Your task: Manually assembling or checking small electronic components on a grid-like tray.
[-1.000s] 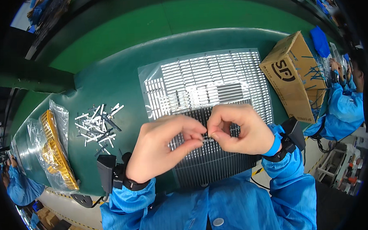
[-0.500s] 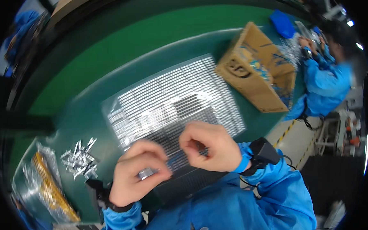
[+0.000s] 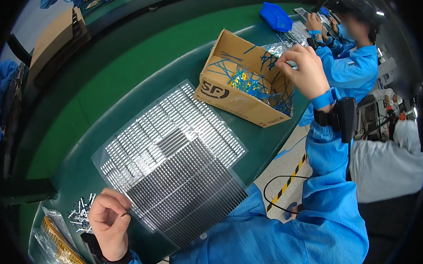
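My left hand (image 3: 110,223) is pinched above the bench beside a pile of small silver-and-dark pieces (image 3: 82,214). A small dark bit shows between its thumb and finger, too small to name. Nearby lies a clear sheet (image 3: 175,166) covered in rows of silver strips, its nearer part dark. My right hand (image 3: 305,71) is raised over the right side of an open cardboard box (image 3: 241,104), fingertips pinched together. Whether they hold anything is not clear. Inside the box are thin blue strips (image 3: 261,89) and some yellow bits.
Bags with yellow strips (image 3: 68,251) lie at the near left of the green bench (image 3: 139,99). A blue bin (image 3: 276,17) stands past the box. At the right, a co-worker in a blue jacket (image 3: 352,67) works at the same bench. A black cable (image 3: 270,188) hangs by my right arm.
My hands have parted from above the sheet. The right one has gone up and right to the box, the left one to beside the small pieces. The view has shifted right.
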